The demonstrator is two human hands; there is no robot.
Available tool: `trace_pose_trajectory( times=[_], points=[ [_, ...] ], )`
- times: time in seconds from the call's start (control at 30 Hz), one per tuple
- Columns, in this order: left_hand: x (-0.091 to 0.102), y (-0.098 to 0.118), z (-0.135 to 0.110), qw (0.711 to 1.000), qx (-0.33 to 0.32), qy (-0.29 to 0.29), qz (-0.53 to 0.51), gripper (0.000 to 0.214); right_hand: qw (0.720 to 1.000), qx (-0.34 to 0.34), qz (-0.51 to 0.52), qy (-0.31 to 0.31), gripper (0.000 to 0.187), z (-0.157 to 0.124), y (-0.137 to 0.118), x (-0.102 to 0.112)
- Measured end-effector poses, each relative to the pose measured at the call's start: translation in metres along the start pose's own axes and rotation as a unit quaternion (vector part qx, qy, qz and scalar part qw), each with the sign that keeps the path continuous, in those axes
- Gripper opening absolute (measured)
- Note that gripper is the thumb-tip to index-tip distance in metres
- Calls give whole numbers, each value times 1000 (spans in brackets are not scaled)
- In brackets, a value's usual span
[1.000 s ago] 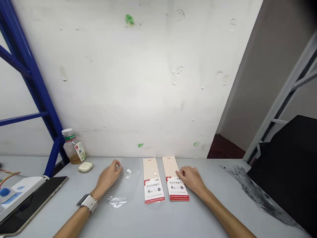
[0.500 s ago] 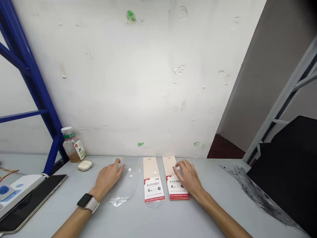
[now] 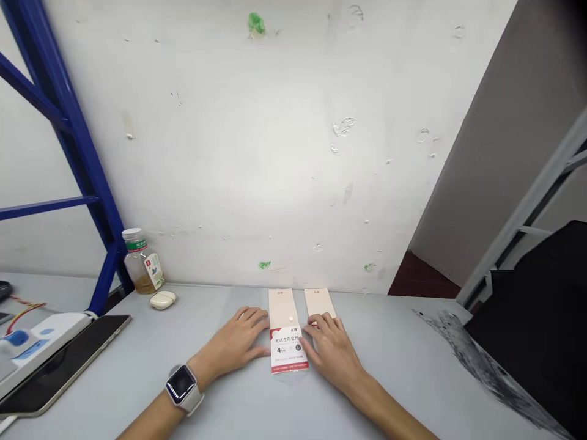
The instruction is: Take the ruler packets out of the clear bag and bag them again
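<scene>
Two long beige cards with red-and-white printed labels lie side by side on the grey table [image 3: 394, 342]. My left hand [image 3: 236, 345], with a smartwatch [image 3: 182, 385] on the wrist, lies flat with fingers spread against the left edge of the left card [image 3: 285, 330]. My right hand [image 3: 331, 354] lies flat over the lower half of the right card [image 3: 320, 302], its fingertips touching the left card's right edge. A small white dot sits on the left card. The clear plastic sleeve seen earlier is hidden under my left hand or out of sight.
A glass bottle with amber liquid [image 3: 140, 263] and a small cream case [image 3: 162, 299] stand at the back left by a blue shelf post [image 3: 98, 226]. A dark tablet [image 3: 59, 366] and white power strip [image 3: 32, 342] lie at the left. A black object [image 3: 532, 330] fills the right.
My left hand slid right from the plastic sleeve to the left card's edge. My right hand moved left and down over the right card toward the left card.
</scene>
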State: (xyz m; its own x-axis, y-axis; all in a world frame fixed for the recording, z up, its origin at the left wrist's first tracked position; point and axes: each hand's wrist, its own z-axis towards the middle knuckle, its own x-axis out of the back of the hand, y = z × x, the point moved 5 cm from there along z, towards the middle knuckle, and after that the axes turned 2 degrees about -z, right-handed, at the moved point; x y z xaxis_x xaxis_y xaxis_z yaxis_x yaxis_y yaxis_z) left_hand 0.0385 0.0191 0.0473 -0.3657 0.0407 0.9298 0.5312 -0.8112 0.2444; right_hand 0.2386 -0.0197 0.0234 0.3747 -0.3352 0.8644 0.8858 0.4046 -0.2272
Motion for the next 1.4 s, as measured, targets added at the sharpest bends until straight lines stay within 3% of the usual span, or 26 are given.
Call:
trace_pose_trajectory(
  times=[0.27,0.47,0.53,0.6,0.7,0.77,0.97,1.2,1.4],
  points=[
    [-2,-4,-1,999,27,-15,-10,42,982,-75,174,-20,21,5,-1,9],
    [-4,-12,-2,977,118,23,-176,36,921,-168,351,-34,18,4,5,8],
    [-4,-14,1,948,147,63,-277,30,905,-184,381,-37,18,3,5,8],
    [-6,-15,3,898,172,94,-394,25,902,-186,388,-38,15,3,5,9],
    [-11,-13,7,827,178,93,-526,25,901,-186,390,-37,19,4,4,9],
    [-11,-12,9,808,170,87,-558,27,901,-181,393,-30,23,5,3,10],
    [6,-18,6,833,190,131,-504,23,896,-167,412,-3,26,6,5,16],
    [10,-15,6,842,178,87,-502,34,835,-184,519,-2,28,7,9,10],
    [20,-34,1,862,182,129,-456,34,808,-200,549,72,35,8,40,19]
  ],
)
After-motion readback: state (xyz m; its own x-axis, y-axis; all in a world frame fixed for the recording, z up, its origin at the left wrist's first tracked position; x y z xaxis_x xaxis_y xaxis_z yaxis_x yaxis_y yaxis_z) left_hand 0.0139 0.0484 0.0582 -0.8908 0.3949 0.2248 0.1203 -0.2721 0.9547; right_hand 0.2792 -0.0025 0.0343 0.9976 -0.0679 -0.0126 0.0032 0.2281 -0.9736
